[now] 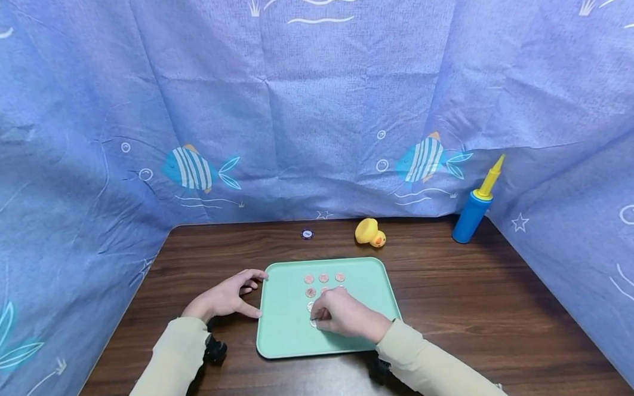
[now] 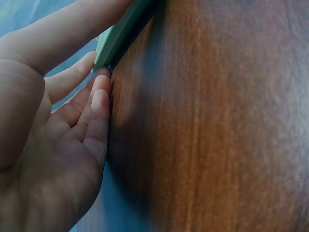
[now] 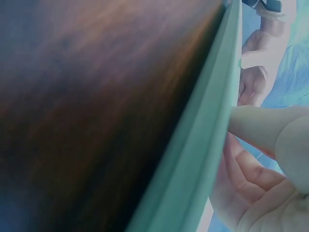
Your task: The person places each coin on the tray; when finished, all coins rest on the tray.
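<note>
A light green tray (image 1: 281, 337) lies on the wooden table. Copper-coloured coins (image 1: 323, 278) form a row of three near its far side, with another copper coin (image 1: 310, 292) below them. Closer to me are silver-coloured coins (image 1: 310, 306), partly covered by my right hand (image 1: 347, 313). Its thumb and fingertips are bent together at a silver coin (image 1: 314, 323) low over the tray; the tray's rim hides those fingertips in the right wrist view. My left hand (image 1: 227, 295) rests with spread, relaxed fingers against the tray's left rim, thumb nearer me.
Behind the tray are a dark round chip (image 1: 307, 234) and a yellow toy duck (image 1: 369, 233), tipped over. A blue hand pump (image 1: 471, 217) with a yellow nozzle stands at the back right corner. Blue fish-print cloth (image 1: 313, 132) surrounds the table (image 1: 462, 292) on three sides.
</note>
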The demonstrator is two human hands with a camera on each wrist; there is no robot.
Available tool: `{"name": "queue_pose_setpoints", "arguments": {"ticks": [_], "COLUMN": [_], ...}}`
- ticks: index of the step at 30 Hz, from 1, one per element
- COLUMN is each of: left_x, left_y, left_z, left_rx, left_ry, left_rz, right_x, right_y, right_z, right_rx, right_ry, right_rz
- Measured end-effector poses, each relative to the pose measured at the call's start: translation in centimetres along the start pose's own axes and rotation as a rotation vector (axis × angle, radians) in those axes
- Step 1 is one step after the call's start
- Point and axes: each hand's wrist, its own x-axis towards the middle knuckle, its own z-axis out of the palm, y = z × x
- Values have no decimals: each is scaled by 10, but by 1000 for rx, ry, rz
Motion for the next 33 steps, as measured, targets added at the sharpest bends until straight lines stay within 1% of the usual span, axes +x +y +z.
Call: {"name": "queue_pose_setpoints", "arguments": {"ticks": [6, 11, 16, 21, 24, 26, 29, 33], "left_x": [0, 0, 0, 1, 2, 2, 2, 0], "left_y": [0, 0, 0, 1, 2, 2, 1, 1], "left_z": [1, 1, 1, 1, 1, 2, 2, 1], "left_rx": [-11, -13, -11, -13, -12, -9, -3, 2], "left_ry": [5, 4, 4, 5, 2, -1, -2, 2], "left_rz": [-5, 3, 6, 1, 1, 4, 5, 10], "right_x": [1, 1, 1, 0, -4, -9, -20, -39], "right_y": [-1, -1, -1, -1, -1, 2, 12, 34], "right_z": [2, 3, 4, 2, -7, -16, -33, -57], "right_rx": [-9, 0, 9, 9, -5, -21, -42, -60], "right_ry": [5, 15, 0, -6, 3, 24, 82, 182], "right_rz": [-25, -46, -29, -28, -25, -21, -11, 33]}}
